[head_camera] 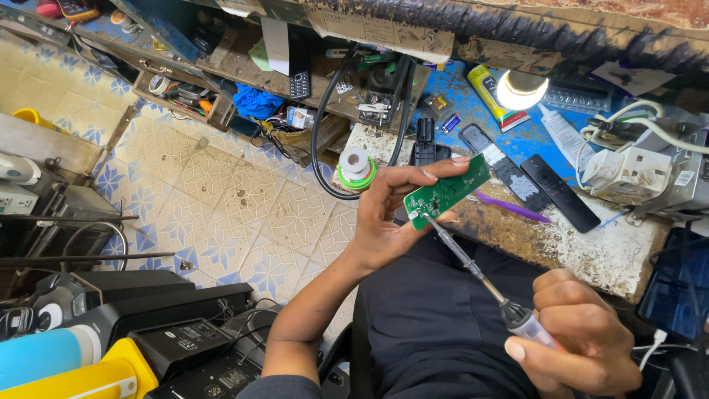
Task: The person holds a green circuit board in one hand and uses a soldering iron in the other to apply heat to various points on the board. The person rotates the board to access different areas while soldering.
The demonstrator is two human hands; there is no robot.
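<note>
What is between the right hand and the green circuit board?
In the head view, only the soldering iron: its shaft runs from the right hand up to the green circuit board held by the left hand.

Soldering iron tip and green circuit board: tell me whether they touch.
Touching. The head view shows the soldering iron tip meeting the lower end of the green circuit board, no gap visible.
</note>
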